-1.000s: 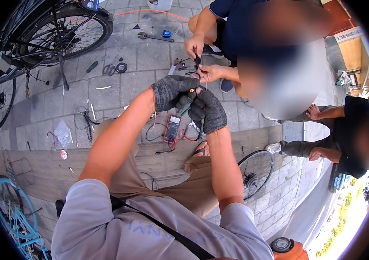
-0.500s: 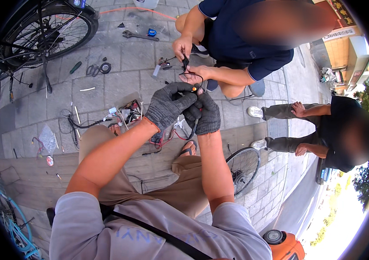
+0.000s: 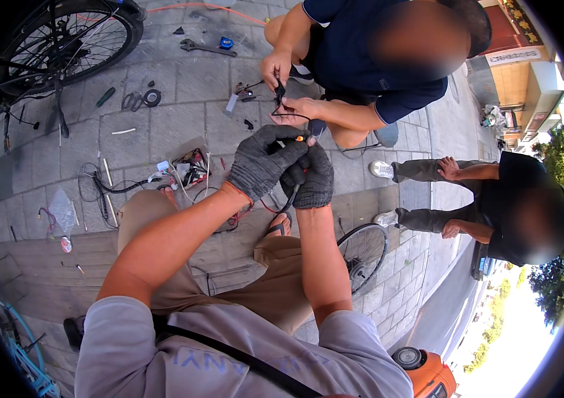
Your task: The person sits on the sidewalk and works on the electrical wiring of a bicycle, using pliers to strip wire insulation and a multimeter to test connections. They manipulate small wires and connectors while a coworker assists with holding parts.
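Note:
My left hand, in a dark grey knit glove, is closed with its fingertips pinching the orange-tipped end of a thin black cable. My right hand, gloved alike, presses close beside it. Its fingers are curled round a dark, slim cable or probe handle that comes out below the palm; just what it is stays partly hidden. The black cable arcs up to a co-worker's hands, which grip a black plug-like piece in front of my fingers.
By my feet lies an open box of small parts with loose wires. An adjustable wrench, tape measure, screwdriver and black tape roll lie farther off. A bicycle wheel is at right; another person is beyond.
The view has shifted slightly, so the ground things sit a little farther left. Both my hands keep their hold, and the orange tip shows a bit more. The co-worker's hands stay on the black piece.

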Tool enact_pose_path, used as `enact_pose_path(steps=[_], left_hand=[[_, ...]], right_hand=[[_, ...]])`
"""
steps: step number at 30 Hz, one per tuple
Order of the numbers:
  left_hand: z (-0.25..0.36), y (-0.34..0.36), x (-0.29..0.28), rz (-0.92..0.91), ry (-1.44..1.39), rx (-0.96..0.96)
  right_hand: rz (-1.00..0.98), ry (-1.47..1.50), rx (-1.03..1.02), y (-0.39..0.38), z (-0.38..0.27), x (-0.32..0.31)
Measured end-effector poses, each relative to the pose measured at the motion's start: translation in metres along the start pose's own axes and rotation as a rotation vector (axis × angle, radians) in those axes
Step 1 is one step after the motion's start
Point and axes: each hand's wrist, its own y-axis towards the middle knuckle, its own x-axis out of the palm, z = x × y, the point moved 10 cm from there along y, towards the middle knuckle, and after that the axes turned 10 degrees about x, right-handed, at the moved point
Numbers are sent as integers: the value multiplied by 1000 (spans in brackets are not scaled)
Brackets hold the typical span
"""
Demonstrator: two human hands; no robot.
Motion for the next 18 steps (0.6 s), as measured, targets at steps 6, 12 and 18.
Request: enact_pose_path(steps=[6, 12, 18], left_hand=[[23, -2, 17, -25, -35, -53], [12, -3, 12, 0, -55, -72], [15, -2, -5, 52, 9, -98]], right_hand=[[-43, 30, -60, -9, -11, -9], [-145, 21, -53, -3, -9, -5], [-103, -2, -56, 6, 1, 8]])
